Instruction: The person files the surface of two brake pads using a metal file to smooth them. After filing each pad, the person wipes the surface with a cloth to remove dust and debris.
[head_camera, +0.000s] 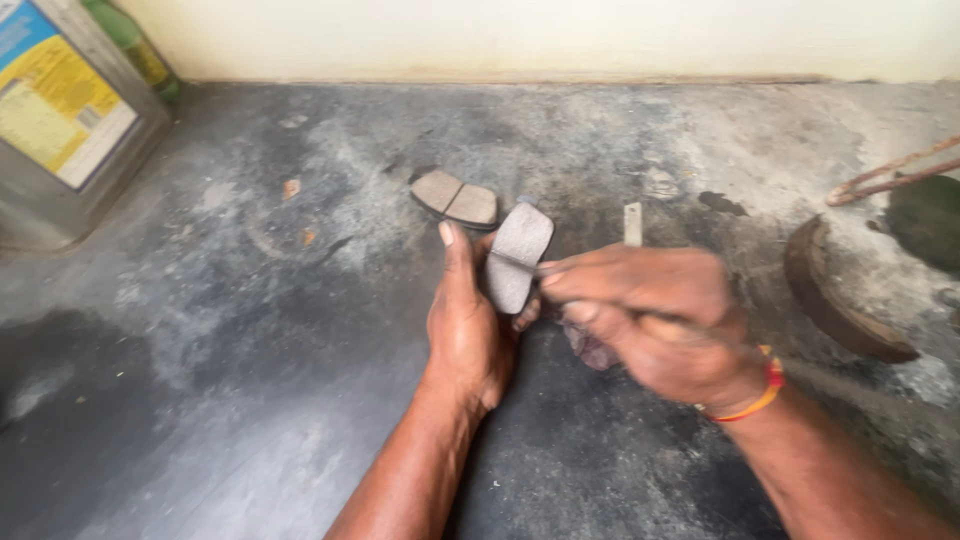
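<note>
Left hand (470, 325) clamped on pad (512, 255); right hand (650, 320) closed, blurred, scraping its face. Spare pad (455, 198) beyond.

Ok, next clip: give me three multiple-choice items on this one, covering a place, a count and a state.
1. Where does the second brake pad lie?
A. on the floor beyond the hands
B. on the metal can
C. in the right hand

2. How many brake pads are in view?
A. one
B. two
C. four

3. How is the held brake pad kept?
A. flat on the floor
B. gripped upright in the left hand
C. leaning on the wall

Answers: 1 A, it rests on the grey floor past the fingers. 2 B, one held, one lying. 3 B, the left hand grips it while the right hand touches its edge.
</note>
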